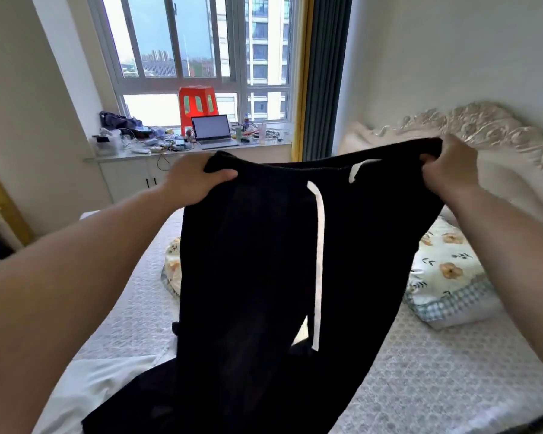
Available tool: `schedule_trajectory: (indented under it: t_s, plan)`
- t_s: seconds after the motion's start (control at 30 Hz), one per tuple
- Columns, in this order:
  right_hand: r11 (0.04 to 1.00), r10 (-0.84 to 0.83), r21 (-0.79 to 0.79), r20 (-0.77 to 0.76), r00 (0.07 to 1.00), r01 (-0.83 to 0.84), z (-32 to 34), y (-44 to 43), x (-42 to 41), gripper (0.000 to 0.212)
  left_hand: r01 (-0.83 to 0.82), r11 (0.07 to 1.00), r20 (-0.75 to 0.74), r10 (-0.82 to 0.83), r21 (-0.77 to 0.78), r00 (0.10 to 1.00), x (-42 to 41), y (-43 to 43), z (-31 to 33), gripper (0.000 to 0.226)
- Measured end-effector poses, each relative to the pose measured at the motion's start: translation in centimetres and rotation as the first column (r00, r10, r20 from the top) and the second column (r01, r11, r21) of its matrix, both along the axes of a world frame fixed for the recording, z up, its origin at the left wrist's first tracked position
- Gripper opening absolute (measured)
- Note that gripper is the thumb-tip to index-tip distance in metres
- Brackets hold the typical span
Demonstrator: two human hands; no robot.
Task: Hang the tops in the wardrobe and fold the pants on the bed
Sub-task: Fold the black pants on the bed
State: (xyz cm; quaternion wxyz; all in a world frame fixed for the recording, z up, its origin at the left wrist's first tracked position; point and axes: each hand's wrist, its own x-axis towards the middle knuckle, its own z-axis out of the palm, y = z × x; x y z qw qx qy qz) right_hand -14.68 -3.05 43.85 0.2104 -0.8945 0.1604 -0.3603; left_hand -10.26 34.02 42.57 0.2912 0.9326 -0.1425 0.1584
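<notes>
Black pants [248, 277] with white drawstring [318, 245] held up over the bed [452, 371], legs trailing onto it. Left hand [195, 180] and right hand [449, 170] each grip a waistband corner, fingers curled around fabric. Floral pillow [445, 277] beside, carved headboard [483, 126] behind.

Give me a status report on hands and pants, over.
Left hand, right hand each grip black pants at waistband. Pants hang unfolded over bed. Floral pillow lies off to right.

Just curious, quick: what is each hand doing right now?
Left hand: grips one end of the black pants' waistband.
Right hand: grips the other end of the waistband.
</notes>
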Motion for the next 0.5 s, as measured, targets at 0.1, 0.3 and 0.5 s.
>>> schedule_trajectory:
  t_s: [0.1,0.3,0.5]
  plan:
    - [0.997,-0.068,0.045,0.238,0.969,0.058,3.9,0.1,0.0,0.031,-0.033,0.965,0.264,0.104,-0.262,0.959,0.7,-1.2,3.4,0.037]
    - [0.996,-0.02,0.091,0.248,0.968,-0.003,2.5,0.5,-0.4,0.029,-0.083,0.927,0.276,0.193,-0.366,0.942,1.5,-1.5,1.2,0.035]
    - [0.981,-0.04,0.19,0.401,0.915,-0.04,-3.2,3.1,-1.3,0.027,-0.107,0.858,0.372,0.326,-0.503,0.869,-1.5,-2.2,-5.5,0.028]
